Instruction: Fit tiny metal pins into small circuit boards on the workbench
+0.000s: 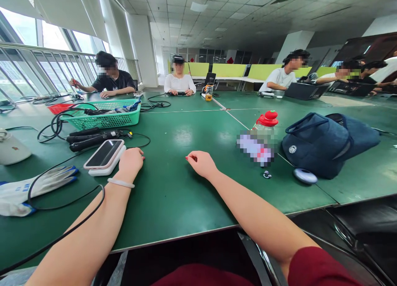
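My left hand [131, 161] rests on the green table [173, 187] with its fingers curled under, holding nothing, right beside a phone in a pink case [104, 153] lying on a white power bank [107, 167]. A thin bracelet circles that wrist. My right hand [201, 163] lies knuckles-up on the table a short way to the right, fingers folded in, empty. A black cable [65, 205] runs under and across my left forearm.
White work gloves [34, 189] lie at far left. Black handles [89, 138] and a green basket [104, 114] sit behind the phone. A red-capped bottle [263, 133], a navy bag [325, 143] and a small oval device [305, 175] stand at right. Several people sit along the far side.
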The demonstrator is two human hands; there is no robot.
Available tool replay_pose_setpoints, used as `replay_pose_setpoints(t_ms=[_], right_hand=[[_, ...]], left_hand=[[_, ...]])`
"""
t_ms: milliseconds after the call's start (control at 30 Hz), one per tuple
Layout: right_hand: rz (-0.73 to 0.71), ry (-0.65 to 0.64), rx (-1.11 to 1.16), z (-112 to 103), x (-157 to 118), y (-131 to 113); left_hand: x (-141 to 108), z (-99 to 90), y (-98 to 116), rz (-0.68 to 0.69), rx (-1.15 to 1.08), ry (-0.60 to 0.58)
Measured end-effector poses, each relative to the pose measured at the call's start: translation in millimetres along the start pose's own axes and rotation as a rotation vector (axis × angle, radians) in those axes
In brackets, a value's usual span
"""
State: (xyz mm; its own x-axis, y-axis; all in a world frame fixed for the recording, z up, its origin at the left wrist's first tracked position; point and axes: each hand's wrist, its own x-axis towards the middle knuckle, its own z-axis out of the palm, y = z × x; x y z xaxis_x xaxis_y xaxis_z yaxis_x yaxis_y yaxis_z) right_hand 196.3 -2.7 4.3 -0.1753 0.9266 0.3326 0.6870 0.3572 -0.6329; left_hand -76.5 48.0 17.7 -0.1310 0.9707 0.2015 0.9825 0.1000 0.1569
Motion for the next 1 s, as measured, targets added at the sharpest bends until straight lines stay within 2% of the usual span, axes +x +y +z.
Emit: replay_pose_setpoints(t_ms=[133,300,433,500,600,733,867,1000], right_hand=[[-0.003,0.002,0.005,0,0,0],[-0.009,-0.009,-0.012,0,0,1],[0.001,-0.108,-0.013,4,1,3],[-0.016,-0.185,-0.021,6,2,4],[-0.066,-0.247,-0.057,11,4,6],[-0.101,-0.255,-0.121,14,6,6],[-0.086,-0.252,-0.132,16,6,7],[-0.067,-0.210,-0.086,20,5,8]], left_hand=[[1,0.2,4,-0.036,-0.070,0.032],[6,4.6,2,0.006,-0.221,0.055],[8,13.1,2,0.012,-0.343,0.009],[4,18.2,10,0.049,-0.412,-0.041],[-13,21.7,36,0.173,-0.531,-0.132],[-46,12.2,75,0.415,-0.883,-0.310],[-62,4.2,88,0.430,-0.973,-0.305],[-57,16.2,83,0.339,-1.021,-0.293]])
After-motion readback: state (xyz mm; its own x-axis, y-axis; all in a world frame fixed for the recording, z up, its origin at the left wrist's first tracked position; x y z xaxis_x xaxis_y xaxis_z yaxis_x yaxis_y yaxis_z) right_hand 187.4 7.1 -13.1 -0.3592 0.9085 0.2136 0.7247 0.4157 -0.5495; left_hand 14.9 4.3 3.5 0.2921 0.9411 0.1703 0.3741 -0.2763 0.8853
